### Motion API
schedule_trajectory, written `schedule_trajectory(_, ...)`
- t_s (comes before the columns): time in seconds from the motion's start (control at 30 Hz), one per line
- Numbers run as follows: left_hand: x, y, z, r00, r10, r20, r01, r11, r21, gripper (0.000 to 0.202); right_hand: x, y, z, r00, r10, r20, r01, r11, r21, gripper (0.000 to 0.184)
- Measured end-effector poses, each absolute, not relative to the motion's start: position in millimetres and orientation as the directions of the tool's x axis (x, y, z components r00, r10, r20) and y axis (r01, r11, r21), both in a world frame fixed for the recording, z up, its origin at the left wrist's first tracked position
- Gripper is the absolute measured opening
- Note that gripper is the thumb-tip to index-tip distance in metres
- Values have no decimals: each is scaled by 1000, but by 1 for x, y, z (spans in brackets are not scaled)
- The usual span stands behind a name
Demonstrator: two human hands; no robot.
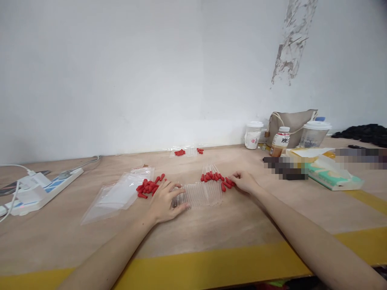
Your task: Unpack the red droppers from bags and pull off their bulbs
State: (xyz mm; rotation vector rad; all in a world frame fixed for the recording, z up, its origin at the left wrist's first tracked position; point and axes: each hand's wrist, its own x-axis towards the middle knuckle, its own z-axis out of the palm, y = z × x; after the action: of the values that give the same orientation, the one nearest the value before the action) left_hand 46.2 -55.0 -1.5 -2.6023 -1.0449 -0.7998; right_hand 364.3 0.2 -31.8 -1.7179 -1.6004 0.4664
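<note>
A row of clear, thin glass droppers or tubes (198, 195) lies side by side on the table in front of me. My left hand (166, 199) rests at the left end of this row, thumb and fingers apart, touching the tubes. Just behind that hand is a heap of red rubber bulbs (147, 186). My right hand (244, 182) is at the right end of another group of red bulbs (211, 176), some of them fitted on clear tubes. Its thumb and forefinger are pinched on a red bulb (229, 182) at the edge of the group.
Clear zip bags (116, 197) lie at left, beside a white power strip (51, 191). Bagged red bulbs (179, 152) lie by the wall. At right stand a lidded cup (253, 136), a drink bottle (279, 141), a larger cup (314, 135), a grey bag and a tissue pack (334, 175).
</note>
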Motion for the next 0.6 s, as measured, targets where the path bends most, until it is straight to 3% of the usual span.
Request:
schedule_trajectory(0.23,35,-49,2,743,549,383,612,-789,-55,59,364,1,-34,126,975,182,673,51,-737,35)
schedule_trajectory(0.43,36,-46,-2,724,580,373,635,-772,-33,44,360,-5,-29,64,986,154,675,71,-735,37)
schedule_trajectory(0.6,36,-45,-4,714,572,403,635,-772,-28,46,357,-11,-26,55,984,171,664,91,-742,35)
